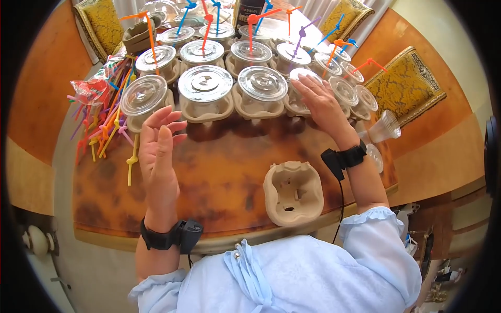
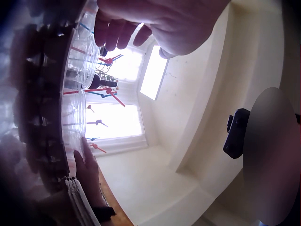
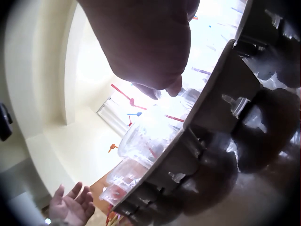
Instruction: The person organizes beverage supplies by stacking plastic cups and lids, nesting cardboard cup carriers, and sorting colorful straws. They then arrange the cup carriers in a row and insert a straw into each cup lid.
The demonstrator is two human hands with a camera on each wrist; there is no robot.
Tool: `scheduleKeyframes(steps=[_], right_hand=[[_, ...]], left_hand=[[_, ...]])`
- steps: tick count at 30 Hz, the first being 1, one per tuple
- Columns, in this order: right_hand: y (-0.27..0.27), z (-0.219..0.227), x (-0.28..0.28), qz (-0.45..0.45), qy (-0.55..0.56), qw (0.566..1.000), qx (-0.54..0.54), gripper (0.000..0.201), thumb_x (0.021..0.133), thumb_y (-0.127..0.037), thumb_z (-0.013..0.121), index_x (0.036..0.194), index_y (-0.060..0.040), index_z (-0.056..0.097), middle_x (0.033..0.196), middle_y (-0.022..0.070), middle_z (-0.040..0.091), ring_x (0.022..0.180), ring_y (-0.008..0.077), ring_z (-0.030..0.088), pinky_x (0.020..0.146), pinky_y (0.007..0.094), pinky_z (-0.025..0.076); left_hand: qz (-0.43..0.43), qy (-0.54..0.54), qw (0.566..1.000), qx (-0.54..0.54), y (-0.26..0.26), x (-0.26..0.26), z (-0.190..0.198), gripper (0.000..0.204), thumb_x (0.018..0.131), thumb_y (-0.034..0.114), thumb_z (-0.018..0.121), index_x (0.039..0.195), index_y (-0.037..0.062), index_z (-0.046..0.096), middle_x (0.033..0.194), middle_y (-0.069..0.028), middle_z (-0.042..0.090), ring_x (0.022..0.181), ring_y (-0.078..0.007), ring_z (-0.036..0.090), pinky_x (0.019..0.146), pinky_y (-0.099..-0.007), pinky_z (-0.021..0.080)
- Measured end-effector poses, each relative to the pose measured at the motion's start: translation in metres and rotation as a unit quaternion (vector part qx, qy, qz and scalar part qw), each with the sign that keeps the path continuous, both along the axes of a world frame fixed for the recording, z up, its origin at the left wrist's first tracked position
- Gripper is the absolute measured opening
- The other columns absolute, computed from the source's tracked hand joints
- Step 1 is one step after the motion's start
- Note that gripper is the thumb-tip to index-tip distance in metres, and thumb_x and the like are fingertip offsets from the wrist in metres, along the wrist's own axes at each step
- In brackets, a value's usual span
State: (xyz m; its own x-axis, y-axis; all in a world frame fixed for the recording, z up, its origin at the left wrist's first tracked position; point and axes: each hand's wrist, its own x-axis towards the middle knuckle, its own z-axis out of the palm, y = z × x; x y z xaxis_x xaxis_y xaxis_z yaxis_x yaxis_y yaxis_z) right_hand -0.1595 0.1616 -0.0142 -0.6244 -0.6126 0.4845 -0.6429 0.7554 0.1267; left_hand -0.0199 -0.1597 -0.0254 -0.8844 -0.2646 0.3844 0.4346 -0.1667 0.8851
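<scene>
My right hand (image 1: 322, 104) lies with straight fingers over the lid (image 1: 301, 74) of a clear plastic cup at the right of the front row. That lid is partly hidden by the fingers. My left hand (image 1: 159, 151) is raised over the table, palm turned inward, fingers loosely bent and nothing in them. Nearest to it stands the front-left lidded cup (image 1: 143, 95). Two more lidded cups, one at left centre (image 1: 205, 83) and one at right centre (image 1: 262, 83), sit in moulded pulp carriers between the hands. In the right wrist view, carrier edges (image 3: 225, 80) run below the right hand (image 3: 146, 47).
Knotted coloured straws (image 1: 112, 112) lie in a heap on the left beside a red-and-clear wrapper (image 1: 94, 91). One pulp carrier (image 1: 271, 195) lies at the table's near edge. Clear cups (image 1: 386, 127) tilt at the right edge. Several cups behind have straws, near a dark bottle (image 1: 249, 10).
</scene>
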Motion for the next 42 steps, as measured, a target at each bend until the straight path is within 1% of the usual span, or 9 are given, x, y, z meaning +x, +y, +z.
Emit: scheduleKeyframes(steps=[7, 9, 14, 19, 25, 29, 32, 38, 42], right_hand=[[0.002, -0.009, 0.000, 0.009, 0.023, 1.000, -0.009, 0.051, 0.084, -0.004, 0.054, 0.133, -0.0167, 0.046, 0.136, 0.0085, 0.047, 0.128, 0.0261, 0.042, 0.104, 0.0514, 0.029], [-0.001, 0.000, 0.007, 0.010, -0.018, 1.000, -0.010, 0.055, 0.082, -0.006, 0.058, 0.134, -0.0154, 0.045, 0.138, 0.0090, 0.044, 0.130, 0.0266, 0.039, 0.105, 0.0525, 0.026], [-0.017, 0.031, 0.027, -0.057, -0.055, 0.994, 0.072, 0.079, 0.078, -0.015, 0.067, 0.145, -0.0152, 0.027, 0.153, 0.0116, 0.014, 0.142, 0.0294, 0.013, 0.105, 0.0611, 0.016], [-0.143, 0.126, 0.062, 0.239, 0.061, 0.968, 0.052, 0.033, 0.075, -0.001, 0.064, 0.108, -0.0011, 0.059, 0.112, 0.0151, 0.059, 0.106, 0.0321, 0.054, 0.090, 0.0399, 0.043], [-0.308, 0.110, 0.055, 0.451, -0.010, 0.887, 0.097, 0.023, 0.070, -0.001, 0.062, 0.092, -0.0039, 0.057, 0.092, 0.0091, 0.057, 0.093, 0.0276, 0.054, 0.081, 0.0396, 0.044], [-0.382, 0.061, 0.032, 0.380, 0.064, 0.893, 0.234, 0.023, 0.078, -0.009, 0.057, 0.100, -0.0076, 0.058, 0.100, 0.0066, 0.058, 0.100, 0.0242, 0.055, 0.083, 0.0375, 0.045], [-0.414, 0.043, 0.026, 0.315, 0.049, 0.886, 0.338, 0.023, 0.083, -0.016, 0.055, 0.104, -0.0069, 0.058, 0.102, 0.0100, 0.058, 0.101, 0.0240, 0.057, 0.083, 0.0376, 0.047], [-0.427, 0.013, 0.008, 0.304, 0.025, 0.897, 0.321, 0.026, 0.077, -0.008, 0.060, 0.102, -0.0020, 0.054, 0.101, 0.0134, 0.056, 0.095, 0.0268, 0.061, 0.074, 0.0376, 0.052], [-0.431, 0.012, 0.005, 0.305, -0.019, 0.899, 0.315, 0.026, 0.076, -0.006, 0.063, 0.100, -0.0017, 0.052, 0.099, 0.0139, 0.055, 0.087, 0.0318, 0.063, 0.068, 0.0415, 0.053]], left_hand=[[-0.016, 0.010, 0.999, 0.043, 0.007, -0.001, 0.002, 0.032, 0.096, 0.024, 0.051, 0.120, 0.0039, 0.049, 0.108, -0.0032, 0.054, 0.090, -0.0055, 0.050, 0.079, -0.0204, 0.042], [-0.015, 0.004, 1.000, 0.007, 0.007, -0.001, 0.001, 0.034, 0.097, 0.026, 0.048, 0.121, 0.0030, 0.049, 0.108, -0.0046, 0.058, 0.094, -0.0093, 0.055, 0.082, -0.0241, 0.044], [-0.061, 0.026, 0.997, 0.049, 0.007, 0.008, 0.001, 0.026, 0.096, 0.024, 0.050, 0.112, 0.0036, 0.053, 0.097, -0.0017, 0.058, 0.085, -0.0064, 0.053, 0.076, -0.0215, 0.043], [-0.265, 0.117, 0.955, 0.060, -0.005, 0.028, 0.010, 0.026, 0.096, 0.027, 0.050, 0.090, 0.0026, 0.058, 0.081, 0.0003, 0.057, 0.073, -0.0044, 0.048, 0.065, -0.0214, 0.040], [-0.011, 0.247, 0.959, 0.137, -0.019, 0.041, 0.027, 0.039, 0.100, 0.031, 0.038, 0.082, 0.0003, 0.054, 0.077, -0.0076, 0.054, 0.066, -0.0100, 0.047, 0.061, -0.0226, 0.038], [0.101, 0.266, 0.935, 0.212, -0.042, 0.038, 0.029, 0.043, 0.101, 0.030, 0.029, 0.082, -0.0006, 0.051, 0.077, -0.0111, 0.052, 0.064, -0.0127, 0.046, 0.062, -0.0238, 0.039], [0.091, 0.258, 0.923, 0.270, -0.045, 0.040, 0.032, 0.042, 0.102, 0.031, 0.031, 0.083, 0.0019, 0.054, 0.075, -0.0045, 0.053, 0.064, -0.0079, 0.045, 0.062, -0.0213, 0.039], [0.055, 0.232, 0.917, 0.319, -0.040, 0.037, 0.033, 0.035, 0.101, 0.027, 0.035, 0.083, 0.0046, 0.056, 0.072, 0.0007, 0.053, 0.062, -0.0028, 0.044, 0.059, -0.0176, 0.036], [0.030, 0.205, 0.931, 0.300, -0.044, 0.036, 0.028, 0.039, 0.101, 0.029, 0.034, 0.083, 0.0009, 0.054, 0.079, -0.0062, 0.054, 0.067, -0.0095, 0.048, 0.062, -0.0225, 0.040]])
